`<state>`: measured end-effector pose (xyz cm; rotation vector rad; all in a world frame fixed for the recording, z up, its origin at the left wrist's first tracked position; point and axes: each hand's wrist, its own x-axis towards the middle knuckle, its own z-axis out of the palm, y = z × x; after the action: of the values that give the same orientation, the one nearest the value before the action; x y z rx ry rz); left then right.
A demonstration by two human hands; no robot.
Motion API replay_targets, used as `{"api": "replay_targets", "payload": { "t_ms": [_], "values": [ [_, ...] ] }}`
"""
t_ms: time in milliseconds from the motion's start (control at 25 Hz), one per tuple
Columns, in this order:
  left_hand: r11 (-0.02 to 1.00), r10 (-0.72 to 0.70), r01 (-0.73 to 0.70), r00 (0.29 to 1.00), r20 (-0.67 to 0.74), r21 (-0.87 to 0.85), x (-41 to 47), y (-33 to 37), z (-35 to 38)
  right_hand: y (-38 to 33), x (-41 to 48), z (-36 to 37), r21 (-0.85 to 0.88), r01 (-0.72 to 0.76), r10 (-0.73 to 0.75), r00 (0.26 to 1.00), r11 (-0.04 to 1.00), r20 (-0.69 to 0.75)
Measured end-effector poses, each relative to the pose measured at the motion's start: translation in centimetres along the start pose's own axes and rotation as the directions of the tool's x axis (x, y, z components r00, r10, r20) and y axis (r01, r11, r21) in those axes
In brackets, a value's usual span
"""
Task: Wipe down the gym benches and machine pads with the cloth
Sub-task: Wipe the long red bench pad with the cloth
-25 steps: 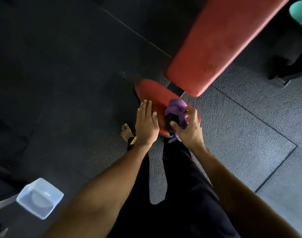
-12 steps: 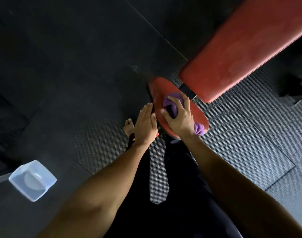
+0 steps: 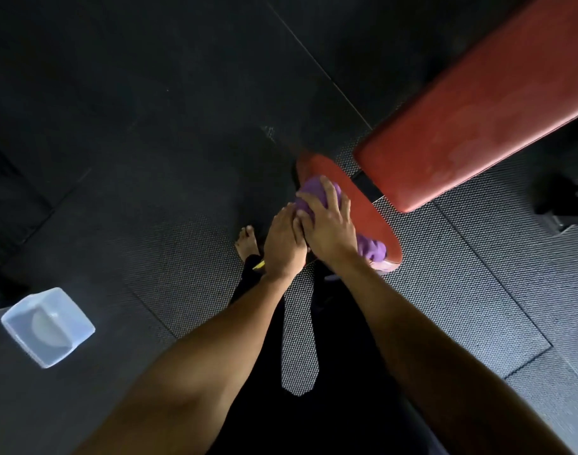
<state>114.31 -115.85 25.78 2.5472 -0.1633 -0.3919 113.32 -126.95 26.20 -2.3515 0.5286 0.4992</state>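
A small red seat pad (image 3: pixel 369 208) lies below a long red bench backrest (image 3: pixel 478 119) that runs up to the right. A purple cloth (image 3: pixel 317 192) is spread on the seat pad, with one end (image 3: pixel 373 249) showing near the pad's near edge. My right hand (image 3: pixel 327 224) lies on the cloth with spread fingers, pressing it onto the pad. My left hand (image 3: pixel 284 241) rests flat at the pad's left edge, its fingers straight and next to the right hand.
A clear plastic container (image 3: pixel 48 326) stands on the dark rubber floor at the lower left. My legs in black trousers and a bare foot (image 3: pixel 246 241) stand right before the pad. Dark machine parts (image 3: pixel 563 198) sit at the right edge.
My right hand went from gripping the bunched cloth at the pad's near end to pressing it flat, then slid it toward the pad's far left end. My left hand stayed by the pad's edge.
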Motion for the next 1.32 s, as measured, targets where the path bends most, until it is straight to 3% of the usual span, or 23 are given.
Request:
{"api": "replay_targets", "payload": {
  "t_ms": [160, 320, 560, 800, 1000, 1160, 1320],
  "values": [
    [0.997, -0.045, 0.048, 0.998, 0.036, -0.067, 0.1, 0.1, -0.1, -1.1, 7.0, -0.1, -0.026, -0.01, 0.013, 0.989, 1.0, 0.15],
    [0.981, -0.088, 0.106, 0.99, 0.113, -0.165, 0.7, 0.1, 0.8, 0.5, 3.5, 0.1, 0.236, -0.014, 0.012, 1.0, 0.972, 0.011],
    [0.957, -0.164, 0.198, 0.972, 0.166, -0.213, 1.6, 0.2, 2.6, 1.8, 8.9, 1.2, 0.177, -0.031, 0.014, 0.995, 0.984, 0.101],
    [0.918, -0.321, 0.348, 0.934, 0.155, -0.191, 1.3, 4.1, 3.6, 2.9, 10.5, 0.6, 0.354, -0.037, 0.025, 0.999, 0.934, 0.037],
    [0.936, -0.321, 0.338, 0.934, 0.156, -0.096, 2.1, 4.6, 4.2, 3.8, 10.2, 1.2, 0.25, -0.07, 0.063, 0.997, 0.966, 0.037],
    [0.964, -0.265, 0.265, 0.964, 0.028, 0.013, 2.6, 4.3, 5.3, 4.0, 14.3, 2.1, 0.252, -0.097, 0.083, 0.994, 0.963, 0.067],
    [0.978, -0.19, 0.191, 0.982, -0.022, 0.088, 2.5, 4.1, 5.8, 5.7, 18.4, 1.8, 0.348, -0.289, 0.261, 0.957, 0.892, 0.125]
  ]
}}
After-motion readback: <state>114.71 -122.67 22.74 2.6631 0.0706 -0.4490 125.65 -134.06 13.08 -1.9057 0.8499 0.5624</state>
